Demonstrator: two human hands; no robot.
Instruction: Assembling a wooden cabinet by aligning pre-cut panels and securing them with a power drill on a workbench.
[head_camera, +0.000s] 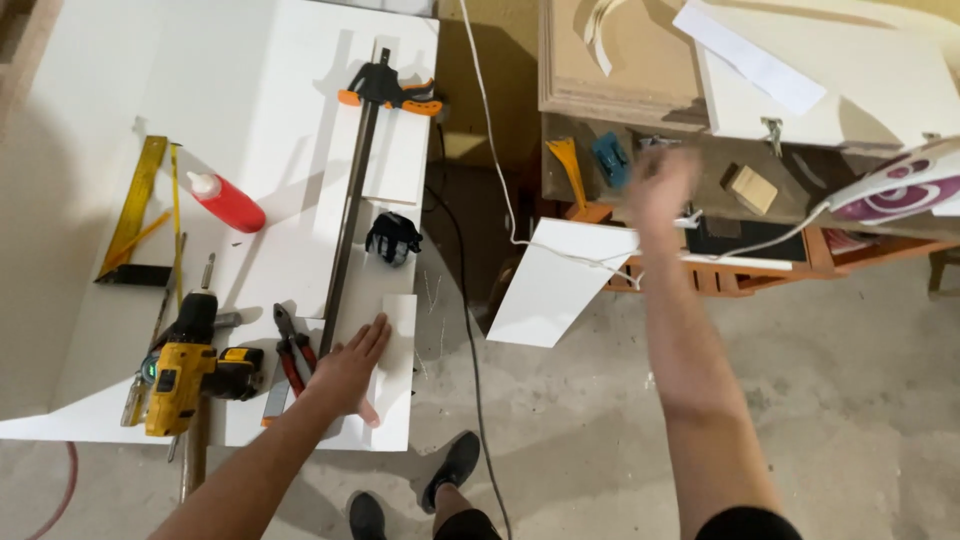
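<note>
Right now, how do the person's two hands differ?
The left hand lies flat, palm down, on a white board beside red pliers; the right hand is raised, reaching toward a cluttered shelf. The left hand shows sharp, while the right hand is motion-blurred. The left hand's fingers are spread open; the right hand's fingers cannot be made out. Both are bare, and neither visibly holds anything.
</note>
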